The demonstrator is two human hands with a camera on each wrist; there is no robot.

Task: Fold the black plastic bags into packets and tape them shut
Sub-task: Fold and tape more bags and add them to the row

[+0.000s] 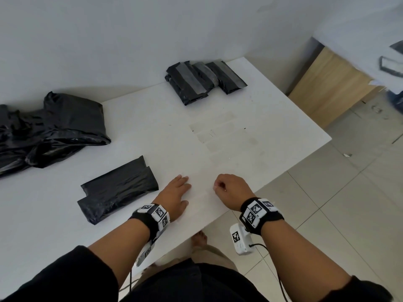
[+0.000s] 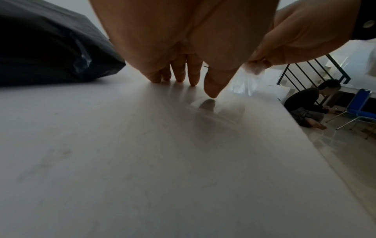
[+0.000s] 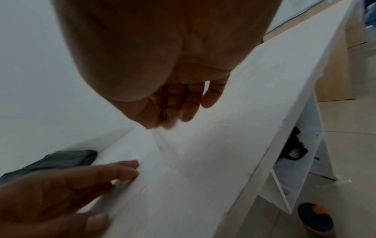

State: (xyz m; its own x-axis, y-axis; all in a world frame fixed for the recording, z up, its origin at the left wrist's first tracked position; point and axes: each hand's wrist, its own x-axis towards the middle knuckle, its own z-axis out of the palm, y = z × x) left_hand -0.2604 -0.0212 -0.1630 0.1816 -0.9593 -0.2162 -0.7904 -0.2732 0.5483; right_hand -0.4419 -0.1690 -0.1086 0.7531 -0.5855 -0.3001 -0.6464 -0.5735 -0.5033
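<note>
i see a white table [image 1: 239, 110] from above, with both of my hands near its front edge. my left hand [image 1: 174, 197] lies flat, fingers straight, pressing down on the tabletop; nothing is held in it. my right hand [image 1: 231, 189] is curled, thumb and fingertips pinching the end of a clear tape strip [image 2: 242, 83] that peels up from the table between the two hands.

just left of my left hand lies the folded bag [image 1: 117, 188], a black oblong packet with no tape showing on it. well beyond it, at the far edge, sits a stack of taped packets [image 1: 205, 80], each crossed by a greyish band. a loose heap of unfolded bags [image 1: 48, 129] is at the far left.

the risks, as i judge them: the tape is thin, glossy and almost invisible against the white surface, so it could curl back and stick to itself or to my fingers once free. the folded bag is slick, crinkly film with springy creases; left unheld, its upper flap may creep open before the tape reaches it. more faint strips [image 1: 218, 136] lie flat further up the table.
</note>
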